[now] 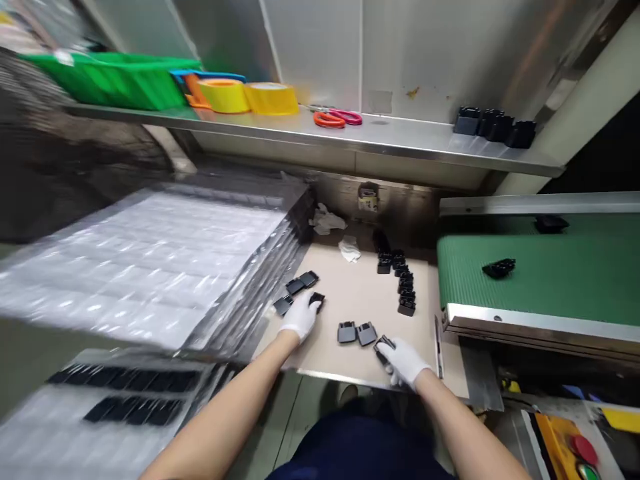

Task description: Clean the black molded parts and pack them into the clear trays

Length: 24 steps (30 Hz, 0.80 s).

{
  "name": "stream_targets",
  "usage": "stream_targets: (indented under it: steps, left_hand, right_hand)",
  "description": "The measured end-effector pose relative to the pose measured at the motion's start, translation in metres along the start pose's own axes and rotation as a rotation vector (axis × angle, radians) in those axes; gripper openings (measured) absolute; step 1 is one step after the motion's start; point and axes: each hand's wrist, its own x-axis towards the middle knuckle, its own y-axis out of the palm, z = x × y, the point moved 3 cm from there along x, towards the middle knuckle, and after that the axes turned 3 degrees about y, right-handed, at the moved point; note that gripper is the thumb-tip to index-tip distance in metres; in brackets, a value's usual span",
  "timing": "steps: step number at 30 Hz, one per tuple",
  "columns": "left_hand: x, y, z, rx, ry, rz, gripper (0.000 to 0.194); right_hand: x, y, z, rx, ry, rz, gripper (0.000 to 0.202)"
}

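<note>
My left hand point(301, 316), in a white glove, has its fingers closed on a small black plastic part point(317, 301) over the left side of the table. Beside it lie several like parts, one of them a flat dark piece point(283, 305). At the front right, my right hand point(404, 360), also gloved, grips another black plastic part point(384, 348). Just left of that hand, two grey-black parts point(347, 332) rest on the tabletop point(335, 353). A row of black parts point(406, 293) stands farther back on the right.
Stacked clear plastic trays point(165, 260) fill the left. A lower tray point(55, 427) holds black parts. On the right, a green conveyor belt point(550, 280) carries two black pieces. The shelf point(400, 137) above bears a green basket point(125, 83), tape rolls point(273, 99), scissors point(330, 120) and black parts point(493, 127).
</note>
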Motion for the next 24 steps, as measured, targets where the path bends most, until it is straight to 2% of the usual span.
stream_targets:
  steps: [2, 4, 7, 8, 9, 11, 13, 14, 16, 17, 19, 22, 24]
  left_hand:
    - [0.010, -0.002, 0.001, 0.034, 0.062, 0.039, 0.045]
    - [0.016, -0.007, 0.004, 0.062, 0.099, 0.058, 0.049]
    - [0.022, -0.018, 0.007, 0.126, 0.143, 0.021, 0.051]
    - [0.023, -0.022, 0.006, 0.158, 0.166, -0.027, 0.051]
    - [0.025, -0.025, 0.002, 0.188, 0.199, -0.091, 0.051]
    - [0.029, -0.029, -0.014, 0.207, 0.321, -0.231, 0.049]
    - [0.035, -0.025, -0.041, 0.157, 0.503, -0.304, 0.046]
    - [0.039, -0.021, -0.058, 0.122, 0.593, -0.314, 0.045]
    - [0.044, -0.009, -0.093, 0.048, 0.743, -0.301, 0.045]
    - [0.045, -0.003, -0.110, 0.011, 0.792, -0.288, 0.044]
    - [0.043, 0.009, -0.143, -0.067, 0.867, -0.249, 0.041]
    - [0.037, 0.021, -0.186, -0.145, 0.927, -0.137, 0.039]
    - [0.035, 0.026, -0.215, -0.173, 0.950, -0.061, 0.040]
  right_hand:
    - [-0.016, -0.010, 0.010, -0.123, -0.005, -0.142, 0.043]
    - [-0.046, -0.025, 0.020, -0.218, -0.026, -0.245, 0.048]
    - [-0.106, -0.060, 0.042, -0.254, -0.121, -0.271, 0.040]
    - [-0.124, -0.077, 0.052, -0.250, -0.176, -0.274, 0.035]
    - [-0.141, -0.100, 0.063, -0.268, -0.235, -0.352, 0.035]
    - [-0.159, -0.158, 0.077, -0.328, -0.128, -0.662, 0.041]
    - [-0.156, -0.214, 0.088, -0.361, 0.023, -0.838, 0.054]
    - [-0.148, -0.238, 0.091, -0.389, 0.115, -0.878, 0.065]
    - [-0.124, -0.271, 0.095, -0.416, 0.213, -0.865, 0.075]
    - [-0.111, -0.280, 0.097, -0.429, 0.242, -0.844, 0.076]
    - [-0.089, -0.284, 0.100, -0.459, 0.250, -0.811, 0.067]
    - [-0.073, -0.270, 0.106, -0.489, 0.127, -0.798, 0.039]
    - [-0.076, -0.260, 0.108, -0.461, 0.003, -0.798, 0.029]
